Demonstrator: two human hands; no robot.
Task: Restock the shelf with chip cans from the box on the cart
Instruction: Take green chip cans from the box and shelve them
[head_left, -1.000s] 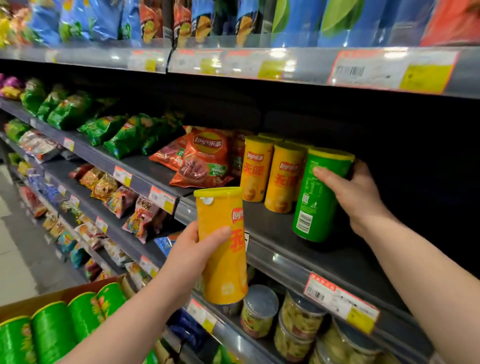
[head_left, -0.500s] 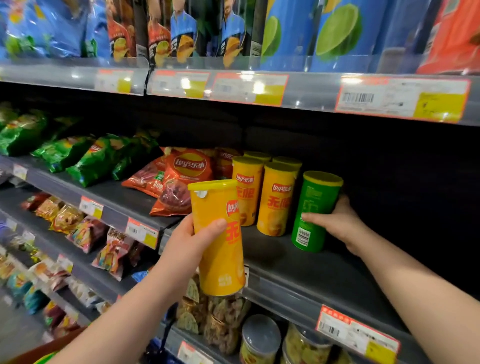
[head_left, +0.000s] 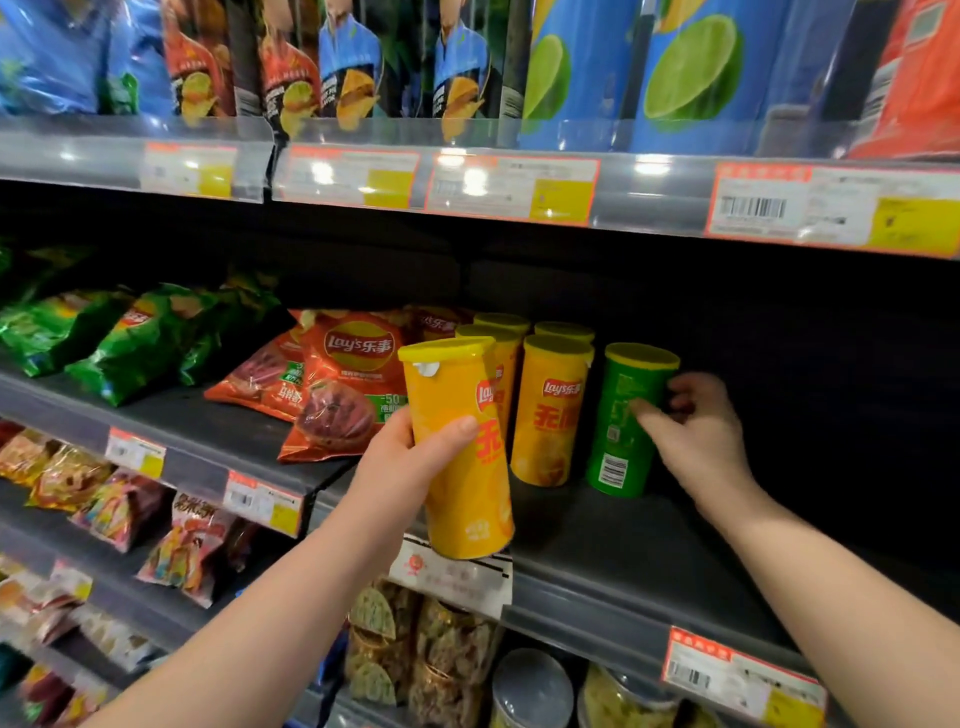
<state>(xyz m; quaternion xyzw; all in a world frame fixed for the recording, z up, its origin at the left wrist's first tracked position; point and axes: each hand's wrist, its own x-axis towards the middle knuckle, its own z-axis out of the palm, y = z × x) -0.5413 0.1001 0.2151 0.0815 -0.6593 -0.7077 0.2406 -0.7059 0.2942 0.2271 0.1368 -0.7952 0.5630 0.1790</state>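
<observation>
Left of the right grip (head_left: 696, 436), clamped on the shelved green can (head_left: 618, 452), yellow cans (head_left: 550, 410) stand; left grip (head_left: 410, 467) clamps a yellow can (head_left: 457, 395), not yet shelved.

Green can (head_left: 621, 436) upright on dark shelf (head_left: 623, 551), beside yellow cans (head_left: 550, 415), one yellow can (head_left: 467, 499) tilted in front

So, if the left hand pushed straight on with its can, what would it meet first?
Probably the standing yellow chip can just behind the held can in the left hand, though depth is unclear.
</observation>
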